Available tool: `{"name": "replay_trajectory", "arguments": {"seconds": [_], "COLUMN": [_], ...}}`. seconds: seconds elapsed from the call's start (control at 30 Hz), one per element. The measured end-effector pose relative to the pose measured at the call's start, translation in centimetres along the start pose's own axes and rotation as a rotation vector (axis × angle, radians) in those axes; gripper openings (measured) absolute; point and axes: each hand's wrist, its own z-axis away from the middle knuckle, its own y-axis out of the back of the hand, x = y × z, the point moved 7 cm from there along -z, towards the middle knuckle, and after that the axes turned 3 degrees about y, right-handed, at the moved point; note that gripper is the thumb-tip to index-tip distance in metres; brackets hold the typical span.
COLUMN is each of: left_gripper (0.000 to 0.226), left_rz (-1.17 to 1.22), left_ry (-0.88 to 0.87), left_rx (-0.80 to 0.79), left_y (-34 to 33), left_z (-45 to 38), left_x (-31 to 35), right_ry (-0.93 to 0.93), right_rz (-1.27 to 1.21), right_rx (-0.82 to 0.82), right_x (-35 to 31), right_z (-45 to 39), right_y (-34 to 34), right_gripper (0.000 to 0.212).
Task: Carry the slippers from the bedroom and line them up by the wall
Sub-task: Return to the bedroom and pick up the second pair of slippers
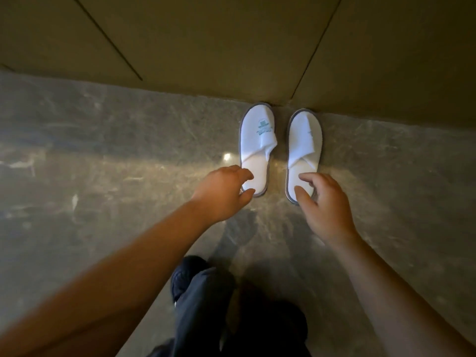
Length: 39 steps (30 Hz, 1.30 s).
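Observation:
Two white slippers with grey soles lie side by side on the floor, toes touching the wall. The left slipper (257, 140) bears a green logo; the right slipper (304, 148) shows a smaller mark. My left hand (224, 191) hovers at the left slipper's heel, fingers spread and curled, thumb under the heel edge. My right hand (324, 202) is over the right slipper's heel with fingers apart, covering part of it. Whether either hand touches its slipper is unclear; neither grips one.
The beige panelled wall (206, 47) runs across the top, with dark seams. The polished grey marble floor (103, 150) spreads to both sides. My dark trouser leg and shoe (190, 279) are below my arms.

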Motion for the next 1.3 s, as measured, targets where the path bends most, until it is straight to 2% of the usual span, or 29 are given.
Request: {"name": "replay_trajectory", "arguments": {"seconds": [0.27, 0.43, 0.53, 0.7, 0.83, 1.1, 1.3], "left_gripper": [0.034, 0.032, 0.031, 0.034, 0.032, 0.032, 0.030], "left_rz": [0.197, 0.266, 0.334, 0.450, 0.544, 0.548, 0.657], "left_ry": [0.196, 0.387, 0.501, 0.651, 0.731, 0.795, 0.988], "left_rx": [0.225, 0.456, 0.611, 0.722, 0.827, 1.022, 1.037], "left_y": [23.3, 36.4, 42.1, 47.5, 50.7, 58.5, 62.4], "left_z": [18.1, 30.0, 37.1, 48.4, 54.4, 58.4, 60.5], "left_x": [3.5, 1.4, -1.5, -6.1, -9.6, -19.4, -31.0], "right_ry": [0.142, 0.310, 0.414, 0.543, 0.545, 0.479, 0.674], "right_rz": [-0.230, -0.292, -0.305, -0.331, -0.379, -0.305, -0.265], "right_rx": [-0.240, -0.448, -0.544, -0.643, -0.682, -0.776, -0.920], "right_x": [-26.1, -43.5, -53.0, -65.6, -71.0, -78.3, -92.6], "right_z": [5.8, 10.1, 13.2, 18.7, 20.9, 18.8, 15.6], "right_y": [10.3, 11.7, 10.5, 7.8, 6.0, -1.6, -13.1], "right_gripper": [0.010, 0.025, 0.025, 0.022, 0.024, 0.018, 0.021]}}
